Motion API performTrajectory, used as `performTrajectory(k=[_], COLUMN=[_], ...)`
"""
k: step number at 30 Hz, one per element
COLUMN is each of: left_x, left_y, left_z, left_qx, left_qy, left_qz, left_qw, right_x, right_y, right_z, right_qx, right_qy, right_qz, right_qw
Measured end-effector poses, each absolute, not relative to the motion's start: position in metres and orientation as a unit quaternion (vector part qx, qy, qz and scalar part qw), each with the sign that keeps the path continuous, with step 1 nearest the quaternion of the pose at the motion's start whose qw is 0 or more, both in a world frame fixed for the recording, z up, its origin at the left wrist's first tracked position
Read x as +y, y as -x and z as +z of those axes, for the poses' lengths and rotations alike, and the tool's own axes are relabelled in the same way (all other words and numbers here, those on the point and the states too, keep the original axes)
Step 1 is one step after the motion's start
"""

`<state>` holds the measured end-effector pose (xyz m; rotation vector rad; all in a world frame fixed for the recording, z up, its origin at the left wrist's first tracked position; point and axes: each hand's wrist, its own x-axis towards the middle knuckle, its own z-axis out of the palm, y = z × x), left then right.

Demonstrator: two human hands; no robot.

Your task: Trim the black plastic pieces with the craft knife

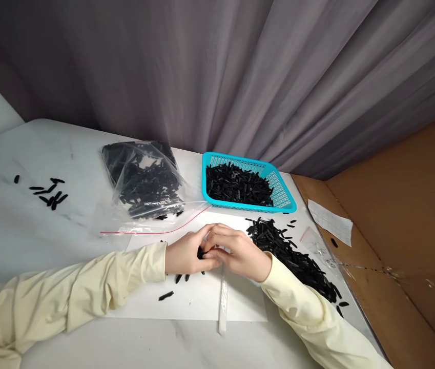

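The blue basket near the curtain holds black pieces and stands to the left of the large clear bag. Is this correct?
Not quite: in the head view, the blue basket stands to the right of the large clear bag, not to its left. It is indeed near the curtain and holds black pieces.

The white marble-patterned tabletop [163, 348] supports a transparent zip-seal bag [146, 179] at the rear. A turquoise perforated basket [248, 207] stands to its right. A heap of slender black pieces [290, 256] lies along the right edge; a loose scatter [50, 200] lies far left. A white paper sheet [240, 305] occupies the front centre.
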<state>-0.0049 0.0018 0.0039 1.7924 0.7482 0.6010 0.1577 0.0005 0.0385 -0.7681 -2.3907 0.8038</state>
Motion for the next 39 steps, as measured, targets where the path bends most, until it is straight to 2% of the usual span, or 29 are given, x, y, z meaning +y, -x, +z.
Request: performTrajectory(k=[9, 13, 17, 23, 32, 39], left_x=[0.002, 0.001, 0.001, 0.002, 0.001, 0.001], left_y=[0.004, 0.004, 0.004, 0.004, 0.005, 0.006], left_z=[0.004, 0.000, -0.001, 0.000, -0.001, -0.002], left_qx=[0.306, 0.284, 0.269, 0.274, 0.286, 0.295], left_qy=[-0.760, -0.773, -0.798, -0.800, -0.798, -0.799], left_qz=[0.261, 0.288, 0.320, 0.347, 0.339, 0.328], left_qw=[0.510, 0.488, 0.435, 0.405, 0.409, 0.410], right_x=[-0.020, -0.035, -0.043, -0.042, -0.041, -0.042], right_y=[-0.164, -0.170, -0.171, -0.170, -0.174, -0.174], right_z=[0.031, 0.021, 0.008, 0.001, -0.003, -0.003], right_qx=[-0.756, -0.570, -0.441, -0.408, -0.393, -0.389], right_qy=[0.421, 0.496, 0.466, 0.423, 0.411, 0.382], right_qz=[0.350, 0.505, 0.609, 0.653, 0.644, 0.684], right_qw=[0.358, 0.418, 0.466, 0.478, 0.512, 0.485])
